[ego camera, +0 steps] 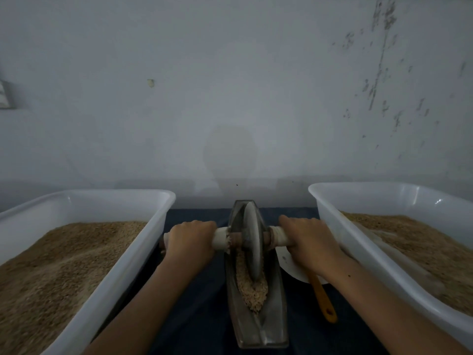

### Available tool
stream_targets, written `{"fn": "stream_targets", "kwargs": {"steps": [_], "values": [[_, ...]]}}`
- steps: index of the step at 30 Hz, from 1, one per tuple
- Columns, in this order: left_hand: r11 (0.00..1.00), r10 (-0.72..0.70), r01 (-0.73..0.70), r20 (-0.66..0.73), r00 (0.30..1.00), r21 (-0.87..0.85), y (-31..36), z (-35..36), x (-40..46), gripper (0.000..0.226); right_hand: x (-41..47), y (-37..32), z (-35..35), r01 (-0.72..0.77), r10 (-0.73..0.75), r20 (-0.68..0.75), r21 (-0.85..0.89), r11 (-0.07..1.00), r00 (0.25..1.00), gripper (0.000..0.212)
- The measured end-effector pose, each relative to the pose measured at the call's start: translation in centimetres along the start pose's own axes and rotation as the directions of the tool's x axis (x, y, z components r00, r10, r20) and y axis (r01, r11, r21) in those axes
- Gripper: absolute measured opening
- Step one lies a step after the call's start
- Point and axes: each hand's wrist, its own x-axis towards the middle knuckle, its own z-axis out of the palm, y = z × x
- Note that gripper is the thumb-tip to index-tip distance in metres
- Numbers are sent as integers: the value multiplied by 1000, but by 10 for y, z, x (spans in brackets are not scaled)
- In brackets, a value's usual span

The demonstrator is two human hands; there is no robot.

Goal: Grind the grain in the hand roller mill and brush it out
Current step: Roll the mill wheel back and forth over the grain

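A boat-shaped metal trough [266, 331] lies lengthwise on the dark cloth between two tubs. A grey stone wheel [253, 242] stands upright in it, on a cross axle with pale handles [220, 238]. My left hand [190, 240] grips the left handle and my right hand [311, 243] grips the right one. Pale crushed grain [252, 290] lies in the trough, on the near side of the wheel. An orange-handled brush or spatula [323, 301] lies to the right of the trough, its head hidden under my right wrist.
A white plastic tub [133, 254] of brown grain stands at the left, another white tub [330, 213] of grain at the right. A white dish [291, 267] sits under my right hand. A grey wall rises close behind the table.
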Motion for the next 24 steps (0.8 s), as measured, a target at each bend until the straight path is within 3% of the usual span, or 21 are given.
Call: {"fn": "stream_targets", "kwargs": {"steps": [3,5,12,17,24], "values": [[998,42,-35,-132,990,57,3,1,1,11,-1,5,10,-28,28,-2,13,1000,1000,18],[997,59,-51,-134,989,66,3,-1,1,11,-5,7,13,-20,20,1,51,998,1000,21],[988,136,-142,96,986,57,-7,-11,3,24,-19,6,6,21,-20,-11,83,996,1000,12],[995,100,-94,197,975,-39,-13,-6,1,27,-13,-1,-2,52,-51,-29,25,998,998,16],[998,35,-37,-39,999,-57,-10,9,0,22,5,0,0,37,-37,-43,0,999,998,18]]}}
